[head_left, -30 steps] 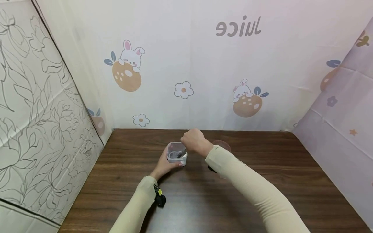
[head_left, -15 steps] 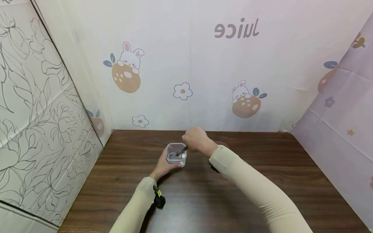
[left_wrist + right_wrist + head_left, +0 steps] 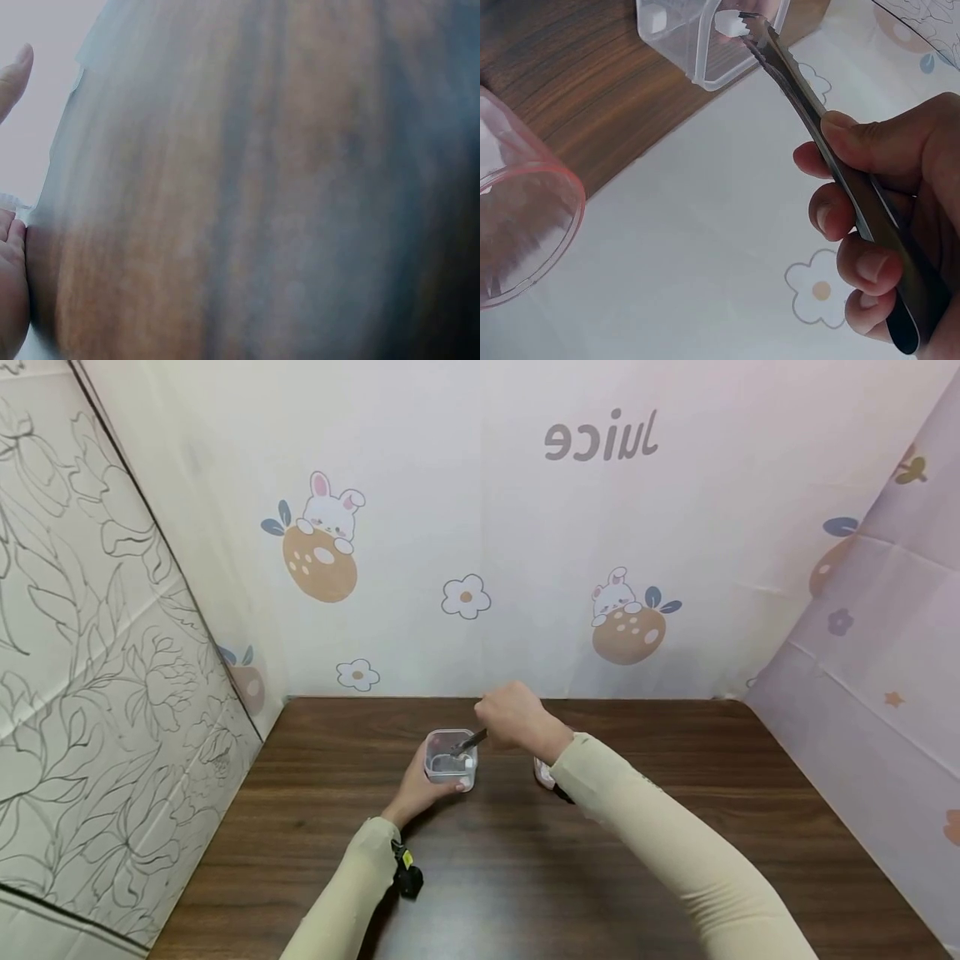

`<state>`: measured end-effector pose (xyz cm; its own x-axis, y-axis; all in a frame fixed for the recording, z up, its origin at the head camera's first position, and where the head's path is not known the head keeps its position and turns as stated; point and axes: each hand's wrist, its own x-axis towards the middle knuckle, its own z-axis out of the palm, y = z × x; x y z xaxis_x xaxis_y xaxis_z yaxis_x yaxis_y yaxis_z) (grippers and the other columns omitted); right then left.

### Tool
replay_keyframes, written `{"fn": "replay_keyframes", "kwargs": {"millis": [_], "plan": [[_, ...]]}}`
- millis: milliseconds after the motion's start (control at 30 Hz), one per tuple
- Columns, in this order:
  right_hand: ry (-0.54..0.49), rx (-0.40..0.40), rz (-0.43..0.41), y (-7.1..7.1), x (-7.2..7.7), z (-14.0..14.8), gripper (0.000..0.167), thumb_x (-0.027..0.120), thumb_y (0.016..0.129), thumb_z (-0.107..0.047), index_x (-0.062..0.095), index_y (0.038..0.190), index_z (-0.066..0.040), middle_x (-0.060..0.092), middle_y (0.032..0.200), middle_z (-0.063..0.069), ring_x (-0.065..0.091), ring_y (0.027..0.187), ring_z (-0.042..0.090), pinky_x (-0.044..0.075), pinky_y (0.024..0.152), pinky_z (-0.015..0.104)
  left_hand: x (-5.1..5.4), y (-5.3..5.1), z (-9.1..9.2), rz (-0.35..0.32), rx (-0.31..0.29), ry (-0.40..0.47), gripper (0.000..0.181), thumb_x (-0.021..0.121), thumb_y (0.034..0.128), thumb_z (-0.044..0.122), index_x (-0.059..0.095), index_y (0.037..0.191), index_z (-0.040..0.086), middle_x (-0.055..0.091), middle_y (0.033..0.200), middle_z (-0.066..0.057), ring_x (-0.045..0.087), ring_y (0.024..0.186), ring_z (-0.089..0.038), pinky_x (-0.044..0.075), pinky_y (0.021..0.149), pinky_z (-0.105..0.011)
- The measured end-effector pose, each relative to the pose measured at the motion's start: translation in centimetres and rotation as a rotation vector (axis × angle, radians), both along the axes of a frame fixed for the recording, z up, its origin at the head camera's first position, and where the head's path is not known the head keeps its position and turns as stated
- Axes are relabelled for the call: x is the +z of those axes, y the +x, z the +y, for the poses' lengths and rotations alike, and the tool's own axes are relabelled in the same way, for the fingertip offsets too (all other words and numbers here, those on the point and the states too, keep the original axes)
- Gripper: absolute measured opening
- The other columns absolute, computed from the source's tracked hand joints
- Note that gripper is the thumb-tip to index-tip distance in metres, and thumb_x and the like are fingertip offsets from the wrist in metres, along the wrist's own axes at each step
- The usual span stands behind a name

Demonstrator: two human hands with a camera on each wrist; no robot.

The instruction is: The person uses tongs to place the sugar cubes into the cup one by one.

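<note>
My left hand (image 3: 414, 791) grips a clear square plastic container (image 3: 446, 742) on the table, thumb at the near side and fingers round the left. At the edge of the left wrist view only its thumb and some fingers show. My right hand (image 3: 517, 718) holds metal tongs (image 3: 871, 206), which slant down over the container. Their serrated tips are at a small white cube (image 3: 730, 24) in the right wrist view; whether they pinch it firmly I cannot tell. Another white cube (image 3: 654, 19) shows through the container wall.
A clear pink-rimmed cup (image 3: 571, 178) with white pieces inside stands to the container's right, mostly hidden by my right wrist in the head view. Brown wooden table (image 3: 637, 860); a printed curtain (image 3: 420, 527) hangs along its back edge.
My right hand has shifted slightly right, and the tong tips have lifted a little inside the container. More of the cup's near side shows beside my wrist. The left hand keeps its grip.
</note>
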<state>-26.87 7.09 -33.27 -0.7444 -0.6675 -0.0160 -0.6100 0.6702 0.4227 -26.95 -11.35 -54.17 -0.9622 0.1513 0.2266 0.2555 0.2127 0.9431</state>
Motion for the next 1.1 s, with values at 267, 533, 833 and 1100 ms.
{"fn": "replay_keyframes", "kwargs": {"millis": [267, 533, 833, 1100], "plan": [[-0.09, 0.013, 0.025, 0.6, 0.7, 1.7, 0.019, 0.071, 0.072, -0.018, 0.057, 0.06, -0.017, 0.045, 0.053, -0.005, 0.037, 0.048, 0.011, 0.043, 0.042, 0.032, 1.0, 0.6, 0.1, 0.025, -0.028, 0.024, 0.102, 0.088, 0.0626, 0.003, 0.028, 0.146, -0.002, 0.038, 0.141, -0.028, 0.038, 0.127, -0.042, 0.028, 0.106, -0.052], [-0.138, 0.021, 0.047, 1.0, 1.9, 3.7, 0.027, 0.076, 0.072, -0.025, 0.055, 0.059, -0.014, 0.047, 0.054, -0.004, 0.039, 0.048, 0.012, 0.045, 0.043, 0.034, 0.0, 0.1, -0.1, 0.041, -0.018, 0.006, 0.102, 0.088, 0.0633, 0.007, 0.029, 0.146, 0.001, 0.04, 0.141, -0.026, 0.039, 0.127, -0.039, 0.03, 0.105, -0.053], [-0.19, -0.016, 0.035, 0.9, 3.3, 6.2, 0.026, 0.077, 0.072, -0.026, 0.058, 0.06, -0.014, 0.05, 0.058, -0.001, 0.048, 0.051, 0.016, 0.048, 0.046, 0.041, -0.1, 0.1, -0.2, 0.026, -0.021, 0.0, 0.102, 0.088, 0.0646, 0.008, 0.027, 0.147, 0.001, 0.038, 0.142, -0.025, 0.039, 0.128, -0.038, 0.029, 0.106, -0.051], [-0.206, -0.095, 0.032, 1.0, 4.1, 8.9, 0.027, 0.07, 0.076, -0.017, 0.054, 0.055, -0.018, 0.046, 0.054, -0.003, 0.044, 0.049, 0.016, 0.043, 0.042, 0.039, 0.2, 0.4, -0.1, 0.005, -0.007, 0.002, 0.104, 0.089, 0.0626, 0.007, 0.028, 0.147, 0.002, 0.04, 0.141, -0.023, 0.041, 0.126, -0.036, 0.031, 0.105, -0.05]]}}
